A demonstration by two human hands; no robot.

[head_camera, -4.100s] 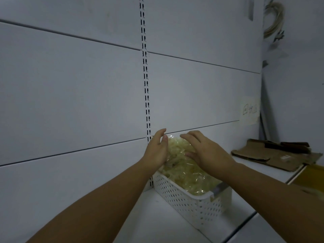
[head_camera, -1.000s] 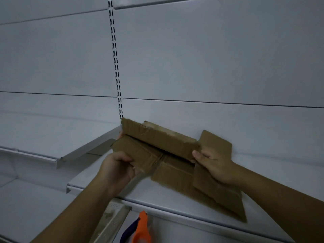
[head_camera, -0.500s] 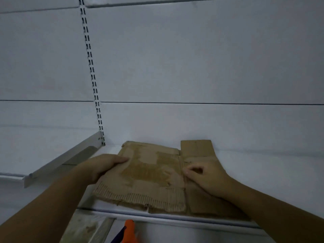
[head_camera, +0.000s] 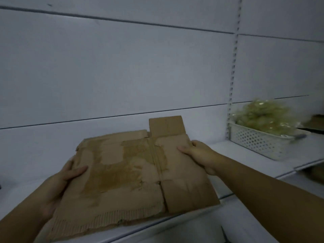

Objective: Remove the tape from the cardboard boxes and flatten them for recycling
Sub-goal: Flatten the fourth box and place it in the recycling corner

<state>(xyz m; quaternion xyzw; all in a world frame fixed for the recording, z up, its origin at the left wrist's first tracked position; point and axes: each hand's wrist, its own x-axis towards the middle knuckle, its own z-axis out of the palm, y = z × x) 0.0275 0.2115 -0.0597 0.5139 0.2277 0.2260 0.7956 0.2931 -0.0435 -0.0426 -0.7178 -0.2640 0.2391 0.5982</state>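
A flattened cardboard box (head_camera: 133, 174) lies over a white shelf (head_camera: 228, 151) against a pale panelled wall (head_camera: 122, 67). The left hand (head_camera: 59, 183) and right hand (head_camera: 201, 155) grip its edges. A white basket (head_camera: 259, 139) of crumpled tape (head_camera: 263, 114) sits far right.

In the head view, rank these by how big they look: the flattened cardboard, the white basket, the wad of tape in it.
1. Flattened cardboard, by far the largest, though nearest the camera.
2. White basket.
3. Wad of tape, close to the basket in apparent size and blurred, so that order is unsure.
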